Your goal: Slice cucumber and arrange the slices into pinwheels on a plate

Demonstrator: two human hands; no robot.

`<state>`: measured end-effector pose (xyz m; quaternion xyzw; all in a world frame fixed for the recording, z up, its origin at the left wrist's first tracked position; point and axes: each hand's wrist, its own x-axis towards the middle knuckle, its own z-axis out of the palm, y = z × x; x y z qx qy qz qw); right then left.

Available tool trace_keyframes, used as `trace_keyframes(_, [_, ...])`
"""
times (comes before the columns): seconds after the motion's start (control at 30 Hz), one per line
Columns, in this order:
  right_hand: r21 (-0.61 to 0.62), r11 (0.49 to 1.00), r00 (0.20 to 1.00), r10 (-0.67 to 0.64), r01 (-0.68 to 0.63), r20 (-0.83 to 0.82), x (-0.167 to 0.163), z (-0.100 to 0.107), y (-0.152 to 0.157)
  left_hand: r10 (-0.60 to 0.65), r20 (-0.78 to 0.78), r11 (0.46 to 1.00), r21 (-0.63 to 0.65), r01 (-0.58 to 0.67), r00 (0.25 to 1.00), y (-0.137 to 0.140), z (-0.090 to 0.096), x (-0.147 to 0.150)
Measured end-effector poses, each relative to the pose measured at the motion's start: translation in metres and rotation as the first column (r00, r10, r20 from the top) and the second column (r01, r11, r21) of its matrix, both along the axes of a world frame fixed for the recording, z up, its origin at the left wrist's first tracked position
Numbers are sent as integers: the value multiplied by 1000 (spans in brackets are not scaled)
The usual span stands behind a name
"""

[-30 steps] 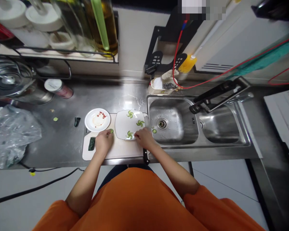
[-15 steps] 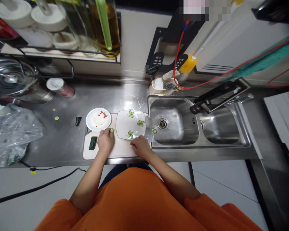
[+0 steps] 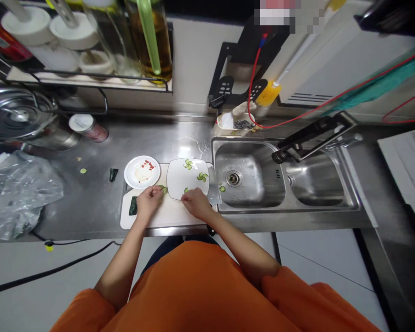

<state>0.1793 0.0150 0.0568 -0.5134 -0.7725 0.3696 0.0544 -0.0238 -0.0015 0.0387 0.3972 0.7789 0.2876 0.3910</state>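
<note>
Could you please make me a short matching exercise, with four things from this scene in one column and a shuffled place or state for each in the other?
Things
1. Left hand
2. Right hand
3. Round plate
4. Squarish plate

Places and states
A. shows green swirls
B. over the near edge of the other plate, the one without red bits
C. bears red bits
D. fingers at green slices

Pairs: 1-D, 2-B, 3-C, 4-A
</note>
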Motion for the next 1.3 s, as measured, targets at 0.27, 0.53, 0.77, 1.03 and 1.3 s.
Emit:
trace_keyframes(0.27, [-236,941,912,-305,243,-275,-19,4,32,23,519,999,-32,-7,855,12,21,23])
trace_keyframes(0.53, [-355,903,822,-384,241,-420,-13,2,39,235,714,949,-314,2,660,13,18,33])
trace_keyframes(0.77, [-365,915,813,-340,170,-473,-8,4,43,367,833,910,-414,26,414,16,11,38])
trace_keyframes(1.03, [-286,943,895,-269,169,-357,-5,-1,56,294,781,952,-291,-95,551,28,11,31])
trace_keyframes(1.3, [-179,976,985,-145,127,-91,-18,-6,83,24,347,1000,-15,-20,937,40,-1,25])
